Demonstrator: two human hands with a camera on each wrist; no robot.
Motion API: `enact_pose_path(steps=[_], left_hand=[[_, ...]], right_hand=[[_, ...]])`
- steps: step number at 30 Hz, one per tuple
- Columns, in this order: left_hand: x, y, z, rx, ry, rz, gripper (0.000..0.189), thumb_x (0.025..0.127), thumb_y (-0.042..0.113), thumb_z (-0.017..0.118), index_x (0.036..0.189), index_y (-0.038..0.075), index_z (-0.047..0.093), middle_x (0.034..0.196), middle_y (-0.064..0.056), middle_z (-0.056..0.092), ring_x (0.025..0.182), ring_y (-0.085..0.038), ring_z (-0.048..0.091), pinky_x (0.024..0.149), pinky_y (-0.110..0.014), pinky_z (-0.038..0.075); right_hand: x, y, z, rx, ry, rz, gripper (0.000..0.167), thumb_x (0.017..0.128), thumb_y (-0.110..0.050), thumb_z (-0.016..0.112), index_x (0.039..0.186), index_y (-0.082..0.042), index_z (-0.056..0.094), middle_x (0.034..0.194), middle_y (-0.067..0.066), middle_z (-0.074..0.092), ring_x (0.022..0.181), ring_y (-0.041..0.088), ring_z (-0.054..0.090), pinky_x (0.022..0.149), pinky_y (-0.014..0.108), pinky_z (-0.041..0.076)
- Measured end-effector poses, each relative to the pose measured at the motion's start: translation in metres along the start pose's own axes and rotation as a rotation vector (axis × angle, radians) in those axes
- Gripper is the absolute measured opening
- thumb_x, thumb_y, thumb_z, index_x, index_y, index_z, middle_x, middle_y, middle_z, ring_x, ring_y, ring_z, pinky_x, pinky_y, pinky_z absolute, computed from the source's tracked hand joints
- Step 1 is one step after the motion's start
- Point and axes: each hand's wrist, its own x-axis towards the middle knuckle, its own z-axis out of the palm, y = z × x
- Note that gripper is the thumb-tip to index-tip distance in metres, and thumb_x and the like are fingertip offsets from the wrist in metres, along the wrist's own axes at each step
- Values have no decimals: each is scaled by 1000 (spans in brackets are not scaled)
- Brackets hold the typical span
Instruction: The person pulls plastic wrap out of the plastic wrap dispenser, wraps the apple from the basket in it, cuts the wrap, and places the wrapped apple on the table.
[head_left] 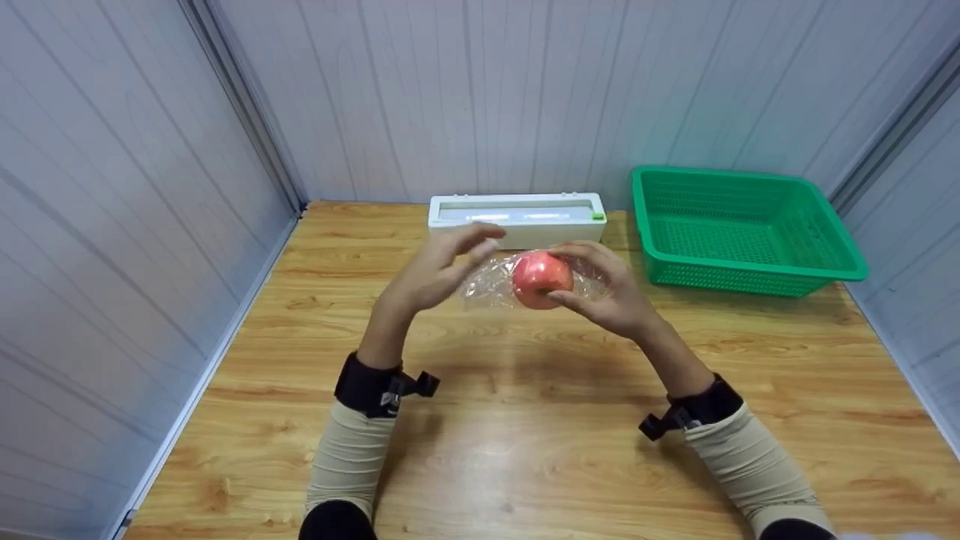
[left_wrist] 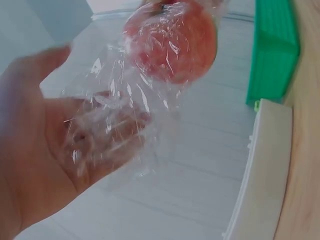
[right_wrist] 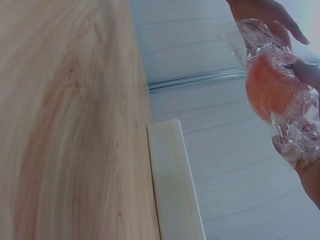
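Note:
A red apple (head_left: 538, 274) is held above the table by my right hand (head_left: 621, 301), with the thumb on its near side and the fingers over the far side. Clear plastic wrap (head_left: 486, 286) clings around the fruit and sticks out loosely to both sides. On the left, my left hand (head_left: 431, 274) has its fingers spread apart by the loose end of the wrap. The left wrist view shows that palm facing the crinkled film (left_wrist: 107, 125), away from the apple (left_wrist: 175, 47). In the right wrist view, bunched wrap covers part of the apple (right_wrist: 267, 90).
Behind the hands, a white plastic-wrap dispenser box (head_left: 517, 234) with a see-through lid and a small green tab stands by the back wall. To its right sits a green perforated basket (head_left: 750, 276). Pale panel walls (head_left: 465, 97) enclose the wooden table (head_left: 495, 427).

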Motion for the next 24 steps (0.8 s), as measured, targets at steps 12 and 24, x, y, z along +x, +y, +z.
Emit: enact_pose_path(steps=[12,24], left_hand=[[-1,9,-3,-253,176,-252,54,93,31,82,136,4,62,126,-13,68,109,-24,70,91,-38,62],[-1,19,-2,-420,236,-242,36,93,3,79,127,-5,69,107,-13,73,89,-21,72,77,-30,63]], right_hand=[[0,23,-10,401,122,226,51,91,9,75,140,1,62,139,20,60,123,33,61,101,35,58],[1,20,-13,474,110,274,51,92,1,78,141,-2,63,141,19,59,127,35,57,100,36,59]])
